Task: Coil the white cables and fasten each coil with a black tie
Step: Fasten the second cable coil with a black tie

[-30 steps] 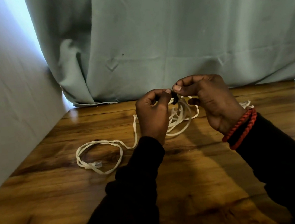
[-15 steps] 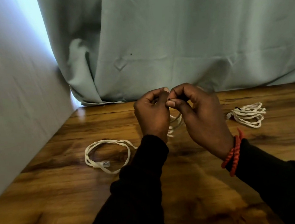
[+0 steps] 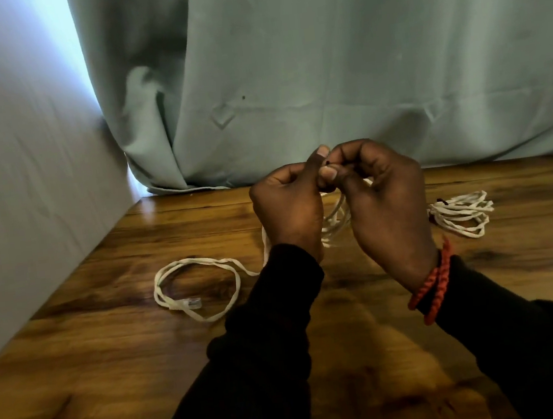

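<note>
1. Nearest the person, the wooden table [image 3: 369, 336] carries a loose run of white cable [image 3: 198, 289] to the left, its clear plug lying inside the loop. This tail looks like part of the cable being worked, though where it joins is hidden behind the left wrist. It probably needs gathering into the coil, not leaving to trail.

2. In the middle, both hands are raised above the table and curled tightly together. The left hand [image 3: 288, 204] grips the top of the coil [image 3: 337, 223], whose strands hang down between the wrists. The right hand [image 3: 384, 197] pinches at a small dark bit by the thumbs — most likely the black tie [image 3: 327, 162], though too little of it shows to be sure.

3. To do this step well, I would keep the left grip firm so the loops stay bunched, and draw the tie snug round all strands at one spot — not just a few.

4. Farther right lies a second coil [image 3: 461, 214], with a dark speck at its upper left end; it appears already fastened.

5. Beyond, a pale green curtain [image 3: 321, 66] hangs behind the table.
</note>
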